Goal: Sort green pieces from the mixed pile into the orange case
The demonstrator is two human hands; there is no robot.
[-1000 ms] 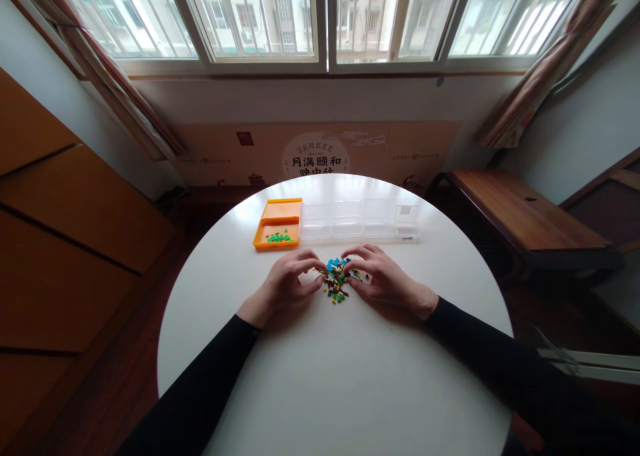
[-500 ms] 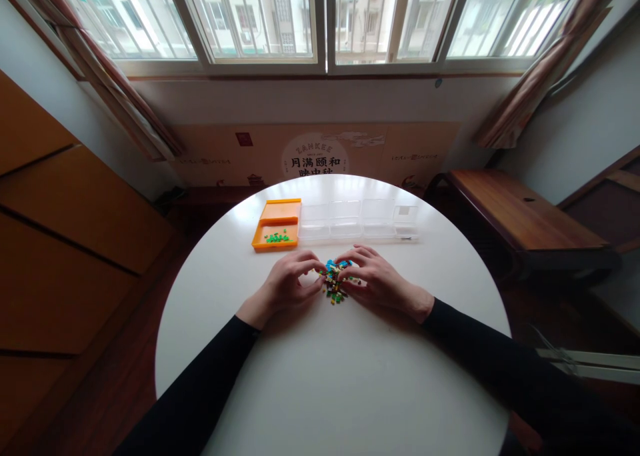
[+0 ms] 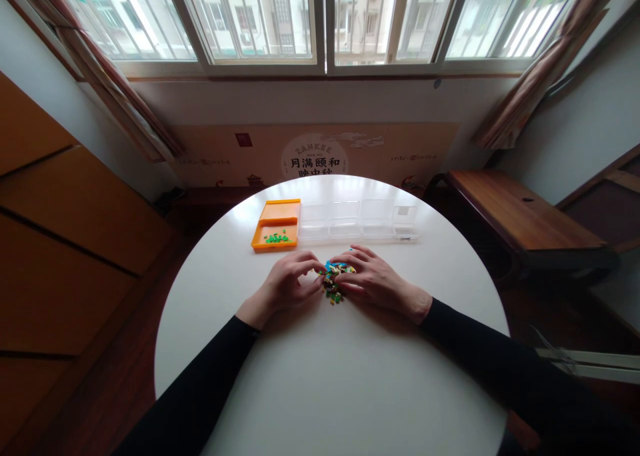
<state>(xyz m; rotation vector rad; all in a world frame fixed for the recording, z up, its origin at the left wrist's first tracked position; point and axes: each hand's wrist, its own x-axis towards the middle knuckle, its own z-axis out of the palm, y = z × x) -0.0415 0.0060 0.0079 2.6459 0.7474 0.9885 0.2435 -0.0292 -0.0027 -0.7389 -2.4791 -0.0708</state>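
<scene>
A heap of tiny toy building bricks (image 3: 334,293), mostly blue, green, yellow and dark, lies between my hands. My left hand (image 3: 290,279) rests at the heap's left edge, thumb and forefinger curved with a gap between their tips. I see nothing held in it. From the right, my right hand (image 3: 373,277) reaches over the heap with its fingers apart, some tips down among the bricks and hiding part of them. Farther back, an orange tray (image 3: 280,211) with its lid laid back holds several loose green bricks (image 3: 277,238).
Right of the orange tray stands a row of clear plastic boxes (image 3: 345,230) with raised lids. All this is on a round white table (image 3: 360,376). A wooden bench (image 3: 525,209) is beyond its right side, and wooden cabinet panels (image 3: 65,229) are at left.
My right hand has shifted slightly left over the heap, and its fingers have spread among the bricks, moving a few. My left hand has stayed about where it was.
</scene>
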